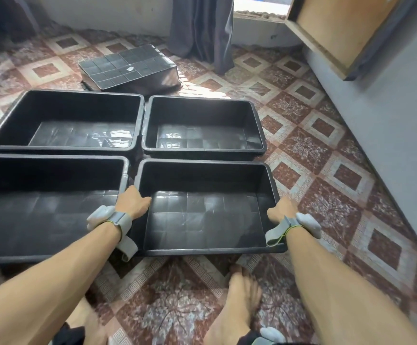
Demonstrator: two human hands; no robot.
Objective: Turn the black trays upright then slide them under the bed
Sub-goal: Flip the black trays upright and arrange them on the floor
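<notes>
Four black trays are seen upright on the tiled floor (314, 155), open sides up, set close together in a two-by-two block. The near left tray (40, 210) and the far left tray (65, 120) are laid with their long axes running left to right; the far right tray (202, 125) is set the same way. The near right tray (205, 207) is placed just before the person's bare foot (242, 292). A fifth, overturned tray (128, 67) is seen beyond the block, its ribbed base up and its body tilted, near a dark curtain (200, 28).

The near right tray is gripped at both short ends. The left hand (134, 201) is closed over its left rim, between it and the near left tray. The right hand (283, 210) is closed over its right rim. A grey wrist strap is worn on each arm.

The floor is patterned in red-brown and cream diamonds. A grey wall (389, 125) is seen to the right, with a wooden-framed panel (336, 28) above it.
</notes>
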